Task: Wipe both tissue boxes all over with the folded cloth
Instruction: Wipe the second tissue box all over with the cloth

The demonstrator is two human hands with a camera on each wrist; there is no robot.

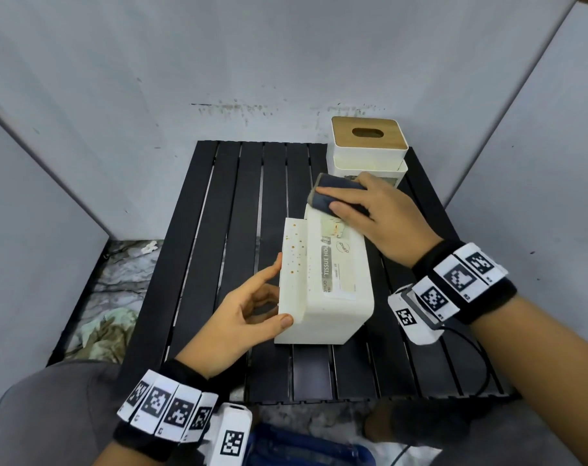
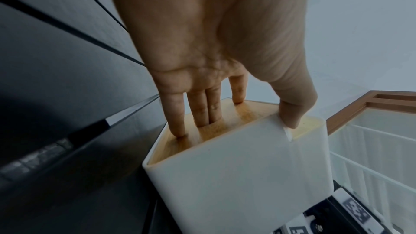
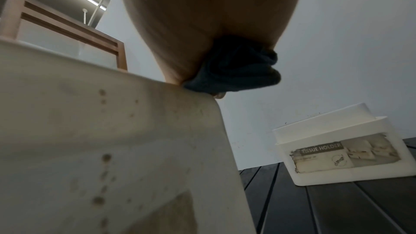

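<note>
A white tissue box (image 1: 333, 284) lies on its side in the middle of the black slatted table (image 1: 239, 203), its speckled face and "TISSUE HOLDER" label turned up. My left hand (image 1: 272, 297) grips its near left corner: in the left wrist view the fingers (image 2: 178, 124) press the wooden lid (image 2: 225, 124) and the thumb sits on the white edge. My right hand (image 1: 331, 199) holds the dark blue folded cloth (image 1: 336, 180) against the box's far end; the cloth (image 3: 236, 70) touches the box's top corner (image 3: 198, 99). The second tissue box (image 1: 366, 146), wooden lid up, stands at the back right.
Grey walls close in on the table at the back and both sides. Marbled floor (image 1: 124, 274) shows to the left. A black cable (image 1: 481, 358) loops over the table's right front. Something blue (image 1: 302, 445) lies below the near edge.
</note>
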